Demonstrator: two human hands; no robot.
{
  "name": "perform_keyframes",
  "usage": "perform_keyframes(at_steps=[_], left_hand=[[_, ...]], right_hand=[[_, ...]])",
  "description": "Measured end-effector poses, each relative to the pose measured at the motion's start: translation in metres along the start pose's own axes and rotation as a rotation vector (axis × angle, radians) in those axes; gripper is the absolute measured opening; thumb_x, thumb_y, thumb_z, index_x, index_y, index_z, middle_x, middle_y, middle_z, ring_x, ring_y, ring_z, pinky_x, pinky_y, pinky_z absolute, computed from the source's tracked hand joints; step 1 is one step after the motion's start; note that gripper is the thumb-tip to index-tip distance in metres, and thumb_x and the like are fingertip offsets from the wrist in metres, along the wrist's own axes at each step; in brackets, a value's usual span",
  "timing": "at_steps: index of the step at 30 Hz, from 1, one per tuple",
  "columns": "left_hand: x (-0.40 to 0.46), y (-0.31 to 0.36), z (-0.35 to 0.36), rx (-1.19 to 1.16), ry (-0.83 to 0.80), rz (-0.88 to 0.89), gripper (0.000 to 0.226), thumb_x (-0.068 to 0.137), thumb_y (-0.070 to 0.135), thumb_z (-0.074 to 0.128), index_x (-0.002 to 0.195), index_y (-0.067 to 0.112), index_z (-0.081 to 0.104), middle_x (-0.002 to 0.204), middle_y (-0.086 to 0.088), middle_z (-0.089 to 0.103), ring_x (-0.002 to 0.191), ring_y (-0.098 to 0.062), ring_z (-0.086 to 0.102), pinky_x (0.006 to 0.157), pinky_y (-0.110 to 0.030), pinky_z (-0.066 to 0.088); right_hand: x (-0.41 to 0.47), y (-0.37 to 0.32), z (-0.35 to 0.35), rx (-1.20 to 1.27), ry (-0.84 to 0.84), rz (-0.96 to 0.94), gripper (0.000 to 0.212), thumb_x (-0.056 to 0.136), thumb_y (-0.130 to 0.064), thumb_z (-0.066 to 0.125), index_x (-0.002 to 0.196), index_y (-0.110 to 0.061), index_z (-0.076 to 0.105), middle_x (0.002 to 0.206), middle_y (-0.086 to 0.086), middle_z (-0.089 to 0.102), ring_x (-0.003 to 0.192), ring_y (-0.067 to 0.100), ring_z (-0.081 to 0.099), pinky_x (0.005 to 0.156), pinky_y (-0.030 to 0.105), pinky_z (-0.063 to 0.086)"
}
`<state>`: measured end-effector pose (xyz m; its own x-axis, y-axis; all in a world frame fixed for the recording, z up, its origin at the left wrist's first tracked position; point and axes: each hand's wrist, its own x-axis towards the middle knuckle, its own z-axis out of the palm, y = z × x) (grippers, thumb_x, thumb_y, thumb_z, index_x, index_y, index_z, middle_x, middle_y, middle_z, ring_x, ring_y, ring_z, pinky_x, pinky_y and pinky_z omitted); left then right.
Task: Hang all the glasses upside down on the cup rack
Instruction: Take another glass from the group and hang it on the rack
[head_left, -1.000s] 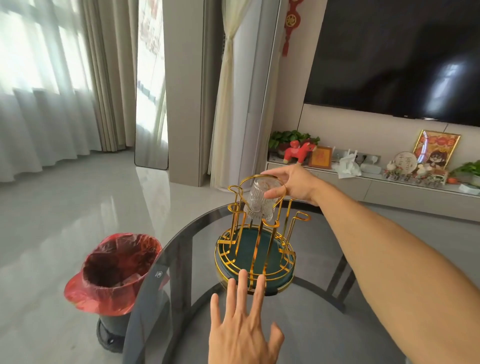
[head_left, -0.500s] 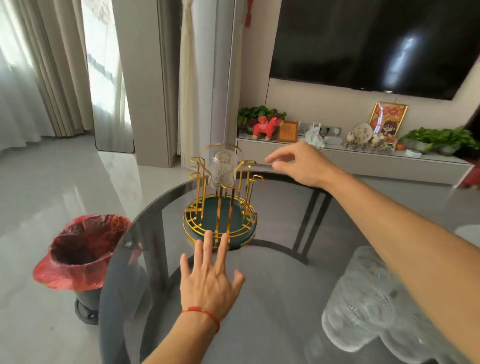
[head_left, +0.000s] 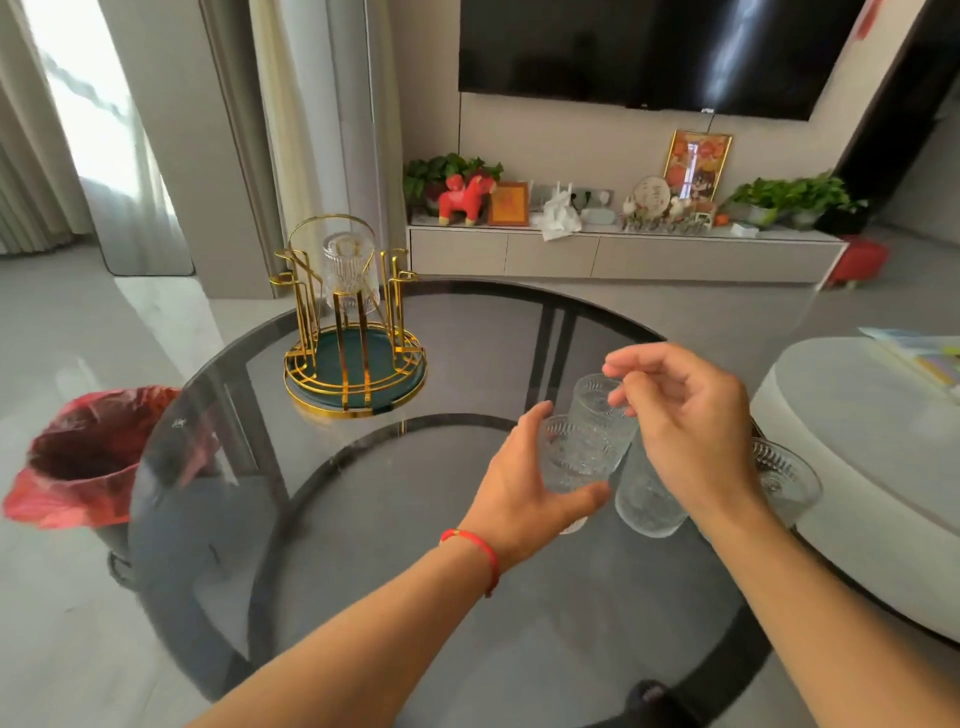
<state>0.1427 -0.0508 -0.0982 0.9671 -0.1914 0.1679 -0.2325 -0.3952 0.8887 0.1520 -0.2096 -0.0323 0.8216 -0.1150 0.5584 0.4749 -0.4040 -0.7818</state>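
Observation:
The gold wire cup rack (head_left: 353, 374) with a green base stands at the far left of the round dark glass table (head_left: 395, 545). One ribbed glass (head_left: 347, 270) hangs upside down on it. Several clear ribbed glasses stand together at the table's right. My left hand (head_left: 524, 488) is wrapped around the nearest glass (head_left: 571, 460), thumb on the near side. My right hand (head_left: 685, 431) hovers over the group with its fingers loosely curled, fingertips by the rim of a rear glass (head_left: 595, 397). Two more glasses (head_left: 647, 506) (head_left: 787, 480) are partly hidden by that hand.
A bin with a red bag (head_left: 88, 457) stands on the floor left of the table. A white round table (head_left: 857, 415) touches the right side. A low TV cabinet (head_left: 623, 249) with ornaments and plants runs along the back wall.
My right hand let go of the glass on the rack and came back to the glasses at the right. My left hand left the rack's base and closed on a glass. The view swung right.

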Motion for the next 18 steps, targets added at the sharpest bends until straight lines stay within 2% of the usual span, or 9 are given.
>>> perform_keyframes(at_steps=[4,7,9,11,13,14,16,17,18], left_hand=[[0.002,0.001,-0.001,0.058,0.095,-0.035,0.087,0.066,0.046,0.088,0.139,0.026,0.046,0.126,0.005,0.065,0.116,-0.011,0.059,0.100,-0.027,0.049],[0.002,-0.003,-0.015,0.036,0.117,-0.065,0.080,0.059,0.049,0.089,0.128,0.031,0.052,0.114,0.013,0.066,0.103,0.003,0.061,0.083,-0.006,0.047],[0.001,-0.008,-0.028,0.017,0.145,-0.097,0.078,0.056,0.054,0.088,0.122,0.034,0.052,0.107,0.018,0.065,0.097,0.013,0.059,0.072,-0.001,0.045],[0.001,-0.014,-0.042,-0.037,0.192,-0.162,0.080,0.054,0.055,0.090,0.120,0.033,0.051,0.110,0.016,0.064,0.097,0.006,0.062,0.074,-0.008,0.050],[0.000,-0.016,-0.056,-0.186,0.292,-0.264,0.079,0.055,0.051,0.093,0.119,0.027,0.053,0.115,0.006,0.066,0.101,-0.006,0.065,0.082,-0.026,0.058],[-0.001,-0.016,-0.062,-0.305,0.341,-0.325,0.078,0.058,0.048,0.094,0.120,0.022,0.054,0.117,0.000,0.066,0.102,-0.011,0.066,0.081,-0.034,0.062],[-0.002,-0.012,-0.073,-0.531,0.388,-0.410,0.077,0.062,0.044,0.092,0.123,0.013,0.056,0.120,-0.011,0.065,0.104,-0.019,0.067,0.072,-0.039,0.065],[-0.003,-0.010,-0.077,-0.617,0.398,-0.419,0.077,0.063,0.044,0.090,0.123,0.010,0.057,0.121,-0.015,0.065,0.106,-0.022,0.067,0.069,-0.040,0.065],[-0.003,-0.008,-0.080,-0.686,0.403,-0.412,0.079,0.062,0.045,0.089,0.123,0.007,0.058,0.121,-0.017,0.065,0.106,-0.023,0.067,0.069,-0.041,0.065]], right_hand=[[-0.006,0.009,0.005,-0.007,-0.040,0.032,0.034,0.091,0.007,0.056,0.096,-0.019,0.077,0.092,-0.005,0.080,0.076,0.013,0.075,0.075,0.028,0.061],[-0.009,0.009,0.010,-0.003,-0.080,0.029,0.035,0.089,0.007,0.058,0.095,-0.021,0.078,0.091,-0.006,0.080,0.081,0.014,0.076,0.076,0.029,0.061],[-0.012,0.009,0.016,-0.004,-0.121,0.032,0.036,0.089,0.007,0.058,0.094,-0.024,0.078,0.091,-0.008,0.080,0.083,0.013,0.076,0.078,0.030,0.061],[-0.015,0.008,0.022,-0.002,-0.157,0.051,0.037,0.090,0.006,0.059,0.093,-0.026,0.078,0.092,-0.013,0.079,0.084,0.012,0.075,0.079,0.030,0.060],[-0.019,0.005,0.029,-0.018,-0.211,0.088,0.036,0.092,0.003,0.060,0.095,-0.028,0.077,0.094,-0.017,0.078,0.086,0.008,0.074,0.077,0.028,0.059],[-0.021,0.004,0.033,-0.036,-0.248,0.104,0.033,0.093,0.000,0.061,0.098,-0.028,0.077,0.095,-0.016,0.077,0.086,0.005,0.072,0.075,0.024,0.059],[-0.025,0.003,0.042,-0.077,-0.322,0.132,0.025,0.097,-0.011,0.063,0.109,-0.029,0.074,0.105,-0.013,0.074,0.084,-0.001,0.069,0.073,0.017,0.055],[-0.027,0.003,0.046,-0.098,-0.375,0.149,0.023,0.099,-0.018,0.063,0.118,-0.029,0.071,0.114,-0.012,0.070,0.088,-0.001,0.068,0.077,0.017,0.054],[-0.029,0.003,0.052,-0.121,-0.435,0.168,0.027,0.102,-0.027,0.060,0.129,-0.028,0.065,0.126,-0.012,0.064,0.100,-0.002,0.066,0.089,0.022,0.054]])
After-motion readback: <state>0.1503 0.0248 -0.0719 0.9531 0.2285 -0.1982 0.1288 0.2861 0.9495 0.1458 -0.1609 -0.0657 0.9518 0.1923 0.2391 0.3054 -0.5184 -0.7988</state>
